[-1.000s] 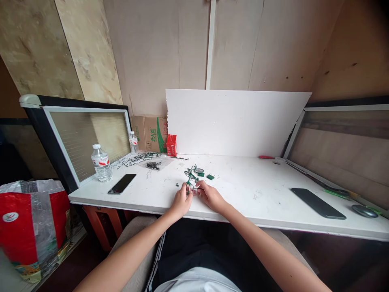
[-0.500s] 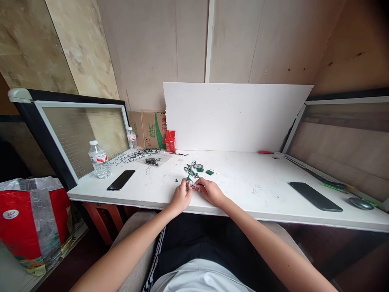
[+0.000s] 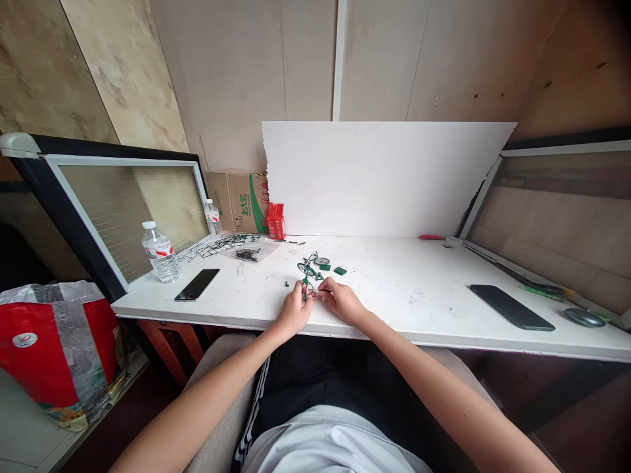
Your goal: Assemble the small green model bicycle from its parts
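Observation:
Near the front edge of the table, my left hand (image 3: 296, 307) is closed on a small green and black model part (image 3: 306, 286) with a thin ring-like piece. My right hand (image 3: 342, 301) is pinched at the right side of this part, its fingertips close to my left fingers; what lies between them is too small to make out. Just beyond my hands lies a small green model bicycle (image 3: 309, 267) with spoked wheels. Green flat blocks (image 3: 340, 270) rest to its right. A tiny green piece (image 3: 286, 284) lies left of my hands.
At left are a phone (image 3: 197, 284), a water bottle (image 3: 162, 253), black part frames (image 3: 221, 244) and a plastic bag of dark parts (image 3: 248, 254). A carton (image 3: 241, 203) and red box (image 3: 277, 221) stand behind. At right lie a dark slab (image 3: 511, 307) and a mouse (image 3: 585, 317).
The view has tilted slightly, so the table sits a little higher in the picture. Both hands stay together at the model part, with only slight finger movement.

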`<state>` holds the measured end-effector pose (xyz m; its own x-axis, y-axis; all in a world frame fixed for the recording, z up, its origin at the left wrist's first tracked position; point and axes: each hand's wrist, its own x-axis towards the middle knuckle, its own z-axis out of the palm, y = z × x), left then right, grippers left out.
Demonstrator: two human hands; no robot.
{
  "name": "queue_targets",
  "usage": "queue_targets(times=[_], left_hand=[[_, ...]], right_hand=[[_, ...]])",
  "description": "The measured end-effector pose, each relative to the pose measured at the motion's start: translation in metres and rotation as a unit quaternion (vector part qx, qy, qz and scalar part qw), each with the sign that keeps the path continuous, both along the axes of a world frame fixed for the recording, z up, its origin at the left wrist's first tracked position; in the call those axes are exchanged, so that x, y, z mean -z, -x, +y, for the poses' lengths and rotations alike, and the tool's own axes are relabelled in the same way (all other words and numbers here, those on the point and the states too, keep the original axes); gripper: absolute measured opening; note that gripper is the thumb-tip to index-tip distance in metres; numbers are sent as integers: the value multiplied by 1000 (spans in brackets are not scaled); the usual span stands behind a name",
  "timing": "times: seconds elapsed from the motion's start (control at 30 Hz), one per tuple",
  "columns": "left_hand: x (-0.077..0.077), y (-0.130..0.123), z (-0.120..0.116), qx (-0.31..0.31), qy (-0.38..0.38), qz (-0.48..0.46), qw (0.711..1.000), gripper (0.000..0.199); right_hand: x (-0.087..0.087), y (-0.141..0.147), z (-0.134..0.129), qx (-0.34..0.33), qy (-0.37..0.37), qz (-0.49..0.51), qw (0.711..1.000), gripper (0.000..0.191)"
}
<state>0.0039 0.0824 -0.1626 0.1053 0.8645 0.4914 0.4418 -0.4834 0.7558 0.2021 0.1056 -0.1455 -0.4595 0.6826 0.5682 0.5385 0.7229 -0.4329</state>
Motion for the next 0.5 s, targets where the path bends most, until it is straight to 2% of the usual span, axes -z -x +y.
queue_targets(times=[0.37,0.5], left_hand=[[0,1,-1,-15,-21,19,999,13],[1,2,0,-7,-14,7,1000,11]], right_hand=[[0,1,2,1,-8,-13,1000,13],[-4,1,-1,12,-14,-38,999,27]])
